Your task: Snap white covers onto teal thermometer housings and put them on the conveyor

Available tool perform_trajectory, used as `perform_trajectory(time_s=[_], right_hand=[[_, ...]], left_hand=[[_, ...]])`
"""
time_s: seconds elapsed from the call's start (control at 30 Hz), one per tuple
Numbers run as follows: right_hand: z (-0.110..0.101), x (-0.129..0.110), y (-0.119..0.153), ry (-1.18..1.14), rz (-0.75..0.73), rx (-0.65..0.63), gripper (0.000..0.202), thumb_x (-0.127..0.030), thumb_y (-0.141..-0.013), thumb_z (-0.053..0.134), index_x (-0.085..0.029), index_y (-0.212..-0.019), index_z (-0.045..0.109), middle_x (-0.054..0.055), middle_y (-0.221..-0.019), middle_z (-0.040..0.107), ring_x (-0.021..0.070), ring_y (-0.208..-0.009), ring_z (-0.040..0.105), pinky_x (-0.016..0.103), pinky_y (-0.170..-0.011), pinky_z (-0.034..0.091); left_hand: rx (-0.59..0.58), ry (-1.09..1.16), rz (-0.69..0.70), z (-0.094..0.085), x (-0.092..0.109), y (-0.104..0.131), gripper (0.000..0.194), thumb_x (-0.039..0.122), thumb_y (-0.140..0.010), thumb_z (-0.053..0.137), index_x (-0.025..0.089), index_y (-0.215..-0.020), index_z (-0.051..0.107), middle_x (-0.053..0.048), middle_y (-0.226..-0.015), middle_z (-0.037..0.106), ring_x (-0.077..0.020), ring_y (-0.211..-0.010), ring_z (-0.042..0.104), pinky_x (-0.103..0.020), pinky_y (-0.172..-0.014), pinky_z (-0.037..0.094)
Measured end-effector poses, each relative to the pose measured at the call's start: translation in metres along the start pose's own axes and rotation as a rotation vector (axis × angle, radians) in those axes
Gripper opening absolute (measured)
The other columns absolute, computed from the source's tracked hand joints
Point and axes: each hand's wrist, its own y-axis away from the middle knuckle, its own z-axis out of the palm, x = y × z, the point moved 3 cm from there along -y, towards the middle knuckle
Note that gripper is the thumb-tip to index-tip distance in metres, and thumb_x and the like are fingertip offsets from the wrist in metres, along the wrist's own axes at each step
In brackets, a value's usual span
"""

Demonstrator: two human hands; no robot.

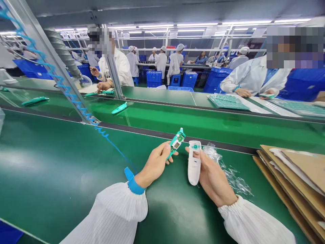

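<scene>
My left hand [159, 157] grips a teal thermometer half [176, 144], its circuit board and small display facing up and its white tip pointing away from me. In my right hand [212, 173] is a white plastic cover [194, 166] with a window cut-out and a teal button piece near its top. The two parts are apart, side by side above the green bench. A blue wrist strap [135, 183] with a coiled cord circles my left wrist. Crumpled clear plastic bags [235, 178] lie just right of my right hand.
Stacked cardboard sheets [286, 179] stand at the right. A green conveyor belt [162, 117] crosses ahead, carrying teal thermometer parts [119, 108]. A metal post [56, 64] rises at left. Two co-workers work across the belt, one near a stack of teal parts in plastic [227, 101].
</scene>
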Motion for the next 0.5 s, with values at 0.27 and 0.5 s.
perform_trajectory(time_s=[0.27, 0.5], right_hand=[[0.007, 0.005, 0.002, -0.056, -0.052, -0.119, 0.050, -0.053, -0.082, 0.077, -0.028, -0.122, 0.064, 0.009, -0.128, 0.068, 0.0262, -0.116, 0.066, 0.045, -0.100, 0.054], [0.003, 0.006, 0.006, -0.007, -0.030, -0.072, 0.049, -0.048, -0.075, 0.085, -0.022, -0.111, 0.065, 0.010, -0.117, 0.072, 0.0253, -0.113, 0.067, 0.042, -0.105, 0.051]], left_hand=[[0.022, -0.319, 0.175, 0.017, 0.003, 0.015, 0.040, 0.039, -0.097, 0.056, 0.027, -0.134, 0.065, -0.002, -0.136, 0.068, -0.0243, -0.124, 0.062, -0.036, -0.107, 0.045], [-0.041, -0.371, 0.197, 0.020, 0.006, 0.019, 0.038, 0.038, -0.095, 0.060, 0.028, -0.131, 0.069, -0.001, -0.135, 0.069, -0.0266, -0.126, 0.063, -0.038, -0.108, 0.047]])
